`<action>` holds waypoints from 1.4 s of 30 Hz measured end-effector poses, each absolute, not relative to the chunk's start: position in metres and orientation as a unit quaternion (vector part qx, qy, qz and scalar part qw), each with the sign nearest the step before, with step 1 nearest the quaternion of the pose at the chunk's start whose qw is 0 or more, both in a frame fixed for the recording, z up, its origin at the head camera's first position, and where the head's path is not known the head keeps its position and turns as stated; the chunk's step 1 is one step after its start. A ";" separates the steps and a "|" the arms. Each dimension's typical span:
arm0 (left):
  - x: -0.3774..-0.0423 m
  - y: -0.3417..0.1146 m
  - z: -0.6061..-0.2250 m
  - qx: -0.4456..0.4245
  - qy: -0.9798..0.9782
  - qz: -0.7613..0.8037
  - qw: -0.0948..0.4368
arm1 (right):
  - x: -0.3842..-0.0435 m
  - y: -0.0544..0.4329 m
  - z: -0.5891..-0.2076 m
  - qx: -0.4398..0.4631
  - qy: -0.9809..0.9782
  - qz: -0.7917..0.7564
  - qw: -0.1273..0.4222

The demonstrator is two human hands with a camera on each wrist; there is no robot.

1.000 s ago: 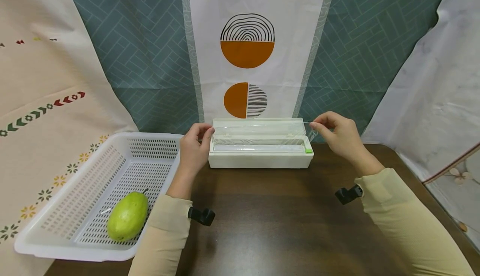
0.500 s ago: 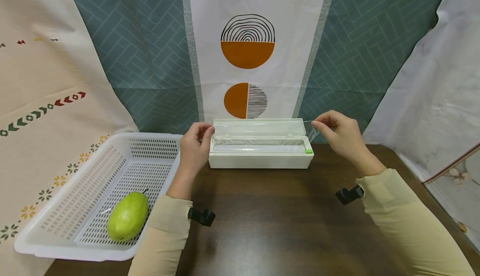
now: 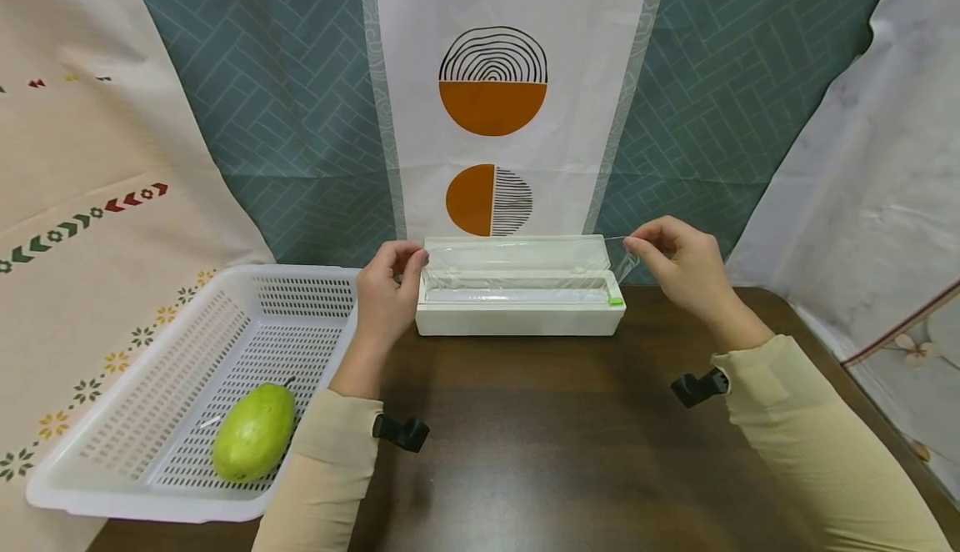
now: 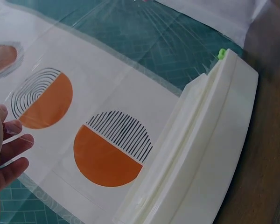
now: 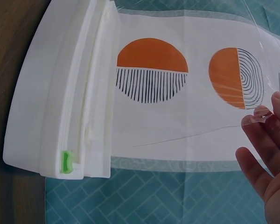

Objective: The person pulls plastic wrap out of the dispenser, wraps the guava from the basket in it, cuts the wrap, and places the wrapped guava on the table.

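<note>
A white cling film dispenser box stands at the back of the table with its lid raised. A green slider sits at its right end. Clear cling film stretches up from the box between both hands. My left hand pinches the film's left corner between thumb and fingers, beside the box's left end. At the right, my right hand pinches the other corner, and a loose film edge hangs below it. In the left wrist view, the left fingers show through or beside the transparent sheet.
To the left is a white perforated plastic basket holding a green pear-shaped fruit. A dark wooden table extends in front of the box. Patterned cloth hangs close behind it.
My right hand has risen slightly, drawing its film corner up a little. The left hand has barely moved, and the box and basket stand where they were.
</note>
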State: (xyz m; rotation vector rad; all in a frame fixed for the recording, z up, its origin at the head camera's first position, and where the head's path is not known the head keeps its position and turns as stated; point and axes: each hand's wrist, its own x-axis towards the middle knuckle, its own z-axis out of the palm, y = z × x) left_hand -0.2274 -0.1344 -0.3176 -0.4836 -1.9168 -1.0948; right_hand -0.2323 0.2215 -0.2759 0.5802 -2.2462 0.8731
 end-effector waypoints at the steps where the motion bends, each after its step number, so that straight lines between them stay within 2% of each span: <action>1: -0.227 -0.135 -0.317 -0.193 -0.767 -0.438 0.427 | -0.233 0.221 -0.276 0.223 -0.856 0.334 0.327; 26: -0.224 -0.136 -0.313 -0.202 -0.752 -0.454 0.434 | -0.230 0.220 -0.272 0.229 -0.842 0.341 0.349; 42: -0.217 -0.134 -0.306 -0.197 -0.750 -0.465 0.426 | -0.223 0.219 -0.268 0.217 -0.837 0.368 0.342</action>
